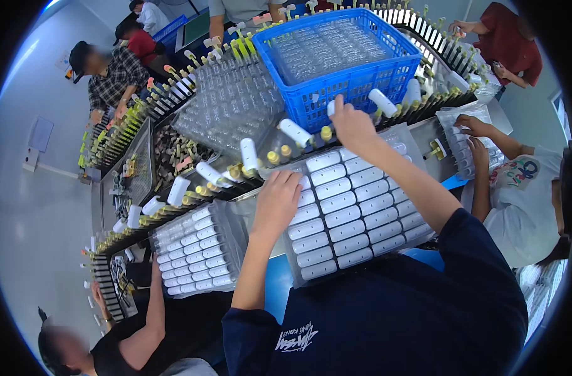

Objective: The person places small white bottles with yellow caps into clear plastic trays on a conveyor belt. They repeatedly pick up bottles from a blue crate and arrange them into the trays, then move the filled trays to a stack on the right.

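Observation:
A clear plastic tray (290, 263) in front of me carries rows of white oblong plastic casings (341, 212). My left hand (278, 199) rests at the tray's upper left corner, fingers together and bent over the end of the casings there; what lies under them is hidden. Beyond the tray, my right hand (354, 127) reaches to the line of yellow-topped holders. Its thumb and fingers close on a white casing (331, 108) just in front of the blue crate. More white casings (295, 133) stand tilted on the holders on either side.
A blue crate (336, 84) full of clear trays stands behind the line, beside a stack of clear trays (233, 109). To the left, a co-worker's arm (154, 291) reaches beside another filled tray (195, 254). At right, a co-worker's hands (477, 135) work at a tray.

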`<state>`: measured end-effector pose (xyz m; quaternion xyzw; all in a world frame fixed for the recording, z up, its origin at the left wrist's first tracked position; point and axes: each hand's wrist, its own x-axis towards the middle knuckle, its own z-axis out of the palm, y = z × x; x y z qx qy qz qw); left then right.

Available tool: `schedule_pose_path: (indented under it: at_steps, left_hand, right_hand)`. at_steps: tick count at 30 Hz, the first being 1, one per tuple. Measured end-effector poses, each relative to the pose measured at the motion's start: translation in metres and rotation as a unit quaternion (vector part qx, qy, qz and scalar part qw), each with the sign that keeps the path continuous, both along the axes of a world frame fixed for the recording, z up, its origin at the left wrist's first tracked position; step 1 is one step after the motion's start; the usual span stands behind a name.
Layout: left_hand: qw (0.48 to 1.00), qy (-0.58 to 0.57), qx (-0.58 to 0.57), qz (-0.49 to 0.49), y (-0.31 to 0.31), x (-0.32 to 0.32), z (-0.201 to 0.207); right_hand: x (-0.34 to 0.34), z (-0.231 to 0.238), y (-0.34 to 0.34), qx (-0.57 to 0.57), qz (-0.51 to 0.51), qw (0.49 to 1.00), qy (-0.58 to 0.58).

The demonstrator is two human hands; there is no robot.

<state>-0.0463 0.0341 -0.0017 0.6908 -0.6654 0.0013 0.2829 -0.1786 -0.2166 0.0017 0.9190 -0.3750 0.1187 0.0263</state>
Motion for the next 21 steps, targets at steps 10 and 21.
schedule_pose_path:
  at_steps: [10,21]
  left_hand:
    - [1.000,0.021,0.004,-0.006,0.011,0.001,0.002]
    - [0.949,0.233,-0.147,0.151,0.056,0.015,0.039]
  right_hand:
    - [0.062,-0.011,0.071,-0.049,0.031,0.998,0.022]
    - [0.099,0.004,0.121,0.160,0.154,0.975,0.008]
